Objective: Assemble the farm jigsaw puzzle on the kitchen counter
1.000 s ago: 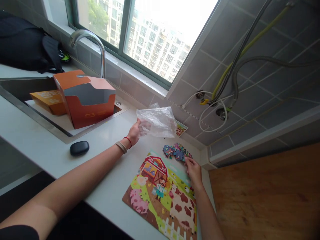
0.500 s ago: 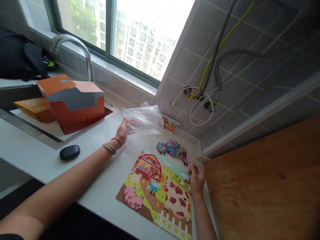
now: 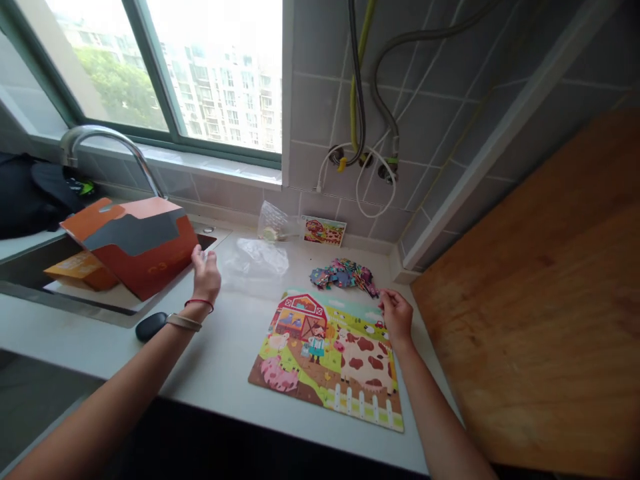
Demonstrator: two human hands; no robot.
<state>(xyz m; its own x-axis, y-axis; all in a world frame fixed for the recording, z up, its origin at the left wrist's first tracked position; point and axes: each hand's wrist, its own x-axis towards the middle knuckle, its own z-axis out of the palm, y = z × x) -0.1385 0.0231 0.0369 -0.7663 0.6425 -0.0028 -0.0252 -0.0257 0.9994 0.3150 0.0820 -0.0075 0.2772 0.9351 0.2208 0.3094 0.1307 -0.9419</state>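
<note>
My left hand (image 3: 206, 277) is raised over the counter beside the right edge of an orange cardboard box (image 3: 150, 263), its fingers loosely curled and apart. Nothing shows in it, though whether it touches the box is hard to tell. A clear plastic bag (image 3: 263, 257) lies flat to its right. Thumb and forefinger of my right hand (image 3: 399, 315) are pinched together at the upper right corner of a farm picture puzzle (image 3: 320, 363); what they hold, if anything, I cannot make out. Just left of those fingertips is a heap of loose puzzle pieces (image 3: 343, 275).
A small farm picture card (image 3: 324, 231) leans against the tiled wall, next to another clear bag (image 3: 273, 223). A black oval case (image 3: 151, 327) sits by my left wrist. The box stands in the sink under the faucet (image 3: 113, 137). A wooden panel (image 3: 540, 320) borders the right side.
My left hand has let go of the plastic bag, now lying on the counter, and moved left to the orange box. My right hand keeps its pinch. The view has turned.
</note>
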